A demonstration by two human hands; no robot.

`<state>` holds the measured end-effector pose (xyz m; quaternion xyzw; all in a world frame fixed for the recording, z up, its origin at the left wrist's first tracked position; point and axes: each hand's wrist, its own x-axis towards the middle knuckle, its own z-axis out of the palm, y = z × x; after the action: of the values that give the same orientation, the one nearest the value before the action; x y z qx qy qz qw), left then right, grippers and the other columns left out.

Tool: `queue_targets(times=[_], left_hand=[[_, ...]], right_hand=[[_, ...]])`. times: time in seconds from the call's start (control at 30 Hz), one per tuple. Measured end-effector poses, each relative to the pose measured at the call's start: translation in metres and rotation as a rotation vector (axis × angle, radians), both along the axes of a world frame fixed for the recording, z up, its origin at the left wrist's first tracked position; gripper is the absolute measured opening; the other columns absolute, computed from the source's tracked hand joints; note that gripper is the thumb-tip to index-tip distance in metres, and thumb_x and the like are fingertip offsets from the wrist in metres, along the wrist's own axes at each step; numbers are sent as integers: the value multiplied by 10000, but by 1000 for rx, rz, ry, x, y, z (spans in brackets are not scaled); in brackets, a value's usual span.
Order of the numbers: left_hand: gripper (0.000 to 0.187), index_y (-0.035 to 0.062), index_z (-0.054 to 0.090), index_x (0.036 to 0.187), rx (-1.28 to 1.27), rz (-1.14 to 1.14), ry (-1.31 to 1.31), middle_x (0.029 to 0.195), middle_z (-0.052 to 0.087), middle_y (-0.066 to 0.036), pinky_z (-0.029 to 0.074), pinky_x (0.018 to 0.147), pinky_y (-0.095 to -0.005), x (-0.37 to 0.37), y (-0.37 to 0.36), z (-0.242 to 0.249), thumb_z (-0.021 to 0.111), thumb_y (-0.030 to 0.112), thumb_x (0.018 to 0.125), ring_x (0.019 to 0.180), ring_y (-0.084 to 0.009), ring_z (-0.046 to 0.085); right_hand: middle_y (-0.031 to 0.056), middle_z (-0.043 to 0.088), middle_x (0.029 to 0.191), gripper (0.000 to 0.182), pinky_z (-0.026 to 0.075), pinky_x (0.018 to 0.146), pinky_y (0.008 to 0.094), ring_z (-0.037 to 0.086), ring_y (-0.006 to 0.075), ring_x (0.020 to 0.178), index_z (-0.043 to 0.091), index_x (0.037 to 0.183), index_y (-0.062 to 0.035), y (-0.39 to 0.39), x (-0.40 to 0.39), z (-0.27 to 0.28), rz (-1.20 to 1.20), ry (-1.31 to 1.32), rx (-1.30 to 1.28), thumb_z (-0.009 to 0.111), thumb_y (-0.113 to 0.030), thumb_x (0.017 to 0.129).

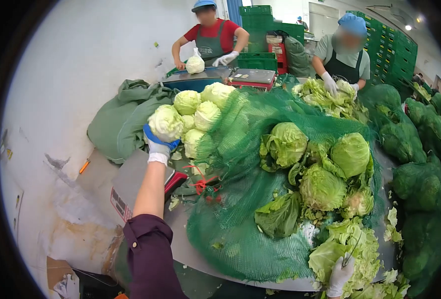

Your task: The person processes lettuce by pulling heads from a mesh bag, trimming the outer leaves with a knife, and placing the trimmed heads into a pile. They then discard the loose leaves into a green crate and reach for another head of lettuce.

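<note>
My left hand, in a white and blue glove, is wrapped under a trimmed pale cabbage, beside a pile of other trimmed heads. At the lower right, my right hand, in a white glove, holds a thin knife over loose outer leaves. Untrimmed green heads lie between my hands, on a green mesh sack.
Two people in blue caps work across the table. A scale stands near my left forearm. Filled mesh sacks line the right side; green crates are stacked behind.
</note>
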<state>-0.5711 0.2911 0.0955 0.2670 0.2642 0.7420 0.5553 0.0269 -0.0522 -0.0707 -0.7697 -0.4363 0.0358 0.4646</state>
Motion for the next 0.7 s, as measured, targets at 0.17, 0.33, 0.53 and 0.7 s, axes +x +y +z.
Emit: queue_targets(times=[0.17,0.33,0.53,0.7], left_hand=[[678,282,397,1378,-216,242,-20,1385,433,-35,407,923,-567,-7,58,1,566,593,799,1283,-317,390],[702,296,297,1446,-213,350,544,1414,402,-62,368,955,-543,4,65,-7,590,477,835,1308,-303,348],[779,382,161,1491,-294,204,821,1421,377,-57,356,967,-504,2,69,-23,608,379,854,1308,-292,334],[690,370,179,1487,-317,192,789,1425,392,-65,333,992,-515,-13,62,-28,543,379,900,1280,-302,369]], right_hand=[[64,562,761,195,431,607,263,482,134,633,575,1037,26,-2,-1,4,20,-28,-33,599,-65,866],[71,566,770,200,427,600,263,479,140,634,571,1034,29,-3,-5,5,2,1,-40,601,-97,881],[83,582,776,197,435,606,269,489,156,627,572,1025,27,-4,-1,-2,-8,-64,-20,608,-97,875],[117,600,782,190,466,619,310,555,206,649,587,1019,18,-2,-5,4,-12,-178,-13,612,-70,853]])
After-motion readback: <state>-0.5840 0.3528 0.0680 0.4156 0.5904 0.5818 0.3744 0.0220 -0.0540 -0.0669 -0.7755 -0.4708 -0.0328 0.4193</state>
